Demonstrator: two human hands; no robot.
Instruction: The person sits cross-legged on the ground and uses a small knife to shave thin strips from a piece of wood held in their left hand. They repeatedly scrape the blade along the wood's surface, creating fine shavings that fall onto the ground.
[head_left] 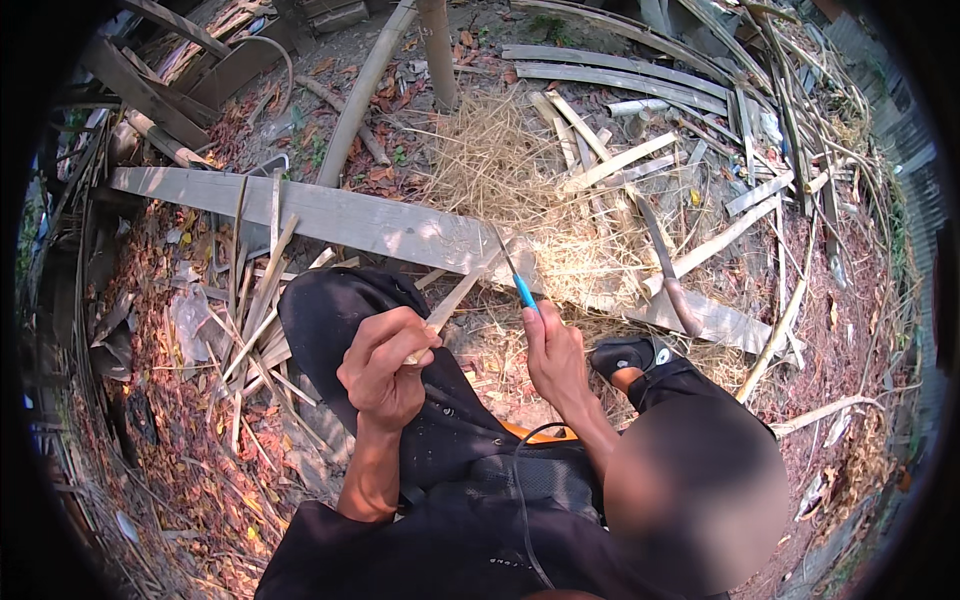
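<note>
A flat, pale wooden strip (456, 302) slants up and to the right from my left hand (388, 368), whose fingers are closed around its lower end. My right hand (558, 352) grips a slim knife (524, 291) by its blue handle. The narrow blade points up and left, close to the strip's far end; whether the two touch I cannot tell. Both tips are over a long grey plank (400, 228) in front of me. Further right, a large curved knife (662, 245) with a brown wooden handle lies over the straw and the plank.
Dry straw and shavings (490, 150) cover the ground beyond the plank. Several split strips (262, 300) lie heaped at left, beside a clear plastic bag (190, 325). Longer slats (620, 78) lie at the far right. A wooden post (437, 55) stands at the back.
</note>
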